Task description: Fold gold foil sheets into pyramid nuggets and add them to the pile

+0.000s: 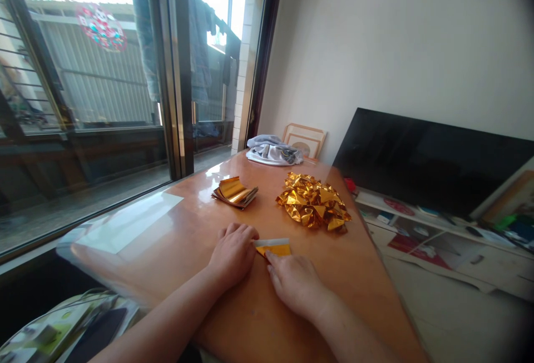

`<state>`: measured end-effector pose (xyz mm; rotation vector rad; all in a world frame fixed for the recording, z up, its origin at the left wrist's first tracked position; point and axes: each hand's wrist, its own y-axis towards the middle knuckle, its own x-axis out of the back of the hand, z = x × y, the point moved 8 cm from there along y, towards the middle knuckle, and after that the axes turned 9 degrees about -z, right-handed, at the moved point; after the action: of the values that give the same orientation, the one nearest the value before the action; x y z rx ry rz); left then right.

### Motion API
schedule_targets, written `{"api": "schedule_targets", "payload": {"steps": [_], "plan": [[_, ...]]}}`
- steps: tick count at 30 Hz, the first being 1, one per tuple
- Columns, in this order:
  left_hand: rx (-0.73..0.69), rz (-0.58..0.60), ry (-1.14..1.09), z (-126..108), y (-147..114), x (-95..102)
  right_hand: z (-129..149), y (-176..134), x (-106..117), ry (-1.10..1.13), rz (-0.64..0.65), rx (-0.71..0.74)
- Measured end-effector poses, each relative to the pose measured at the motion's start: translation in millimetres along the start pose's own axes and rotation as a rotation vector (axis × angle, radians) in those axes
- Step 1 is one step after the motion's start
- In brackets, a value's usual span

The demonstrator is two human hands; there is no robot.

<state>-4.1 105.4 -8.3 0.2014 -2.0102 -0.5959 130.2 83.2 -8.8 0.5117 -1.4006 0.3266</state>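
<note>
A partly folded sheet of gold foil paper (280,249) with a pale strip along its far edge lies on the table before me. My left hand (234,254) has its fingers curled at the paper's left end; the fingertips are partly hidden. From the near side, my right hand (295,281) presses its fingers onto the gold part, thumb tucked close. Beyond my left hand sits a stack of gold foil sheets (236,192), the top ones curling up. A heap of folded gold foil pieces (314,202) lies farther off to the right.
The brown glossy table (187,252) carries a bundle of light clothes (273,150) at its far end and a white sheet (133,221) at left. A cluttered stool or chair (70,327) stands lower left. A low white cabinet (467,260) and a large television (434,163) are right.
</note>
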Motion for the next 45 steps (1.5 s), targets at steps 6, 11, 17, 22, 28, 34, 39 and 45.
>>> {"api": "schedule_targets", "payload": {"steps": [6,11,17,22,28,34,39,45], "plan": [[-0.068,0.008,-0.069,-9,-4,3.1,0,-1,0,-0.002,-0.001,-0.002],[-0.104,0.060,-0.089,-15,-5,1.5,2,-1,2,0.017,0.001,-0.006],[-0.117,0.121,-0.114,-22,-7,-0.7,3,0,4,0.024,0.032,-0.012],[-0.133,0.165,-0.134,-26,-9,-6.6,2,1,1,0.036,0.046,-0.015],[-0.163,0.168,-0.112,-27,-8,-9.4,-3,0,1,0.090,0.042,-0.017],[-0.201,0.156,-0.053,-28,-8,-8.8,-17,-5,9,0.115,0.029,-0.068],[-0.211,0.159,-0.031,-32,-8,-8.0,-10,-10,14,0.074,0.041,-0.001],[-0.251,0.190,0.023,-36,-8,-7.6,-1,-12,10,0.012,0.110,0.029]]}}
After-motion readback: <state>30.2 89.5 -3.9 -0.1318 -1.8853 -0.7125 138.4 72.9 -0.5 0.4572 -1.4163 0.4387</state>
